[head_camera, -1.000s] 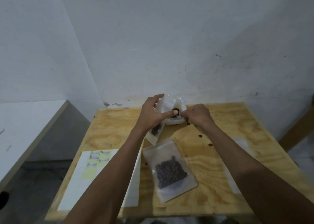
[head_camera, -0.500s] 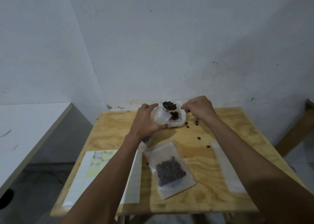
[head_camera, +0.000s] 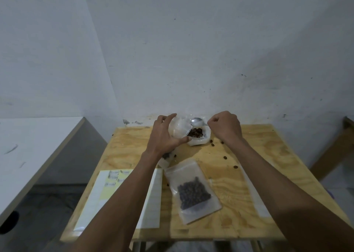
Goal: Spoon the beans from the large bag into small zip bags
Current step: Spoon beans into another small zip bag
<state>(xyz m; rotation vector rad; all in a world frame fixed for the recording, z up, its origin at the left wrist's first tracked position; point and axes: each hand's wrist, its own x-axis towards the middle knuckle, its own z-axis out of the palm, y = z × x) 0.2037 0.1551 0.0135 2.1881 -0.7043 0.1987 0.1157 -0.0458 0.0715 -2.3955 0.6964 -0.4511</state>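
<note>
Both hands work at the table's (head_camera: 258, 148) far edge, tight against the wall, with bare wood open to the right. The left hand (head_camera: 164, 137) pinches a small zip bag (head_camera: 180, 129) open beside the large bag (head_camera: 199, 137). The right hand (head_camera: 225, 128) is fisted round the spoon (head_camera: 196, 120), now empty where it carried beans a moment ago. The handle hides inside the fist. A filled zip bag (head_camera: 192, 191) lies nearer.

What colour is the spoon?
Shiny silver-grey. The spoon shows best in the head view, above the beans in the large bag.
</note>
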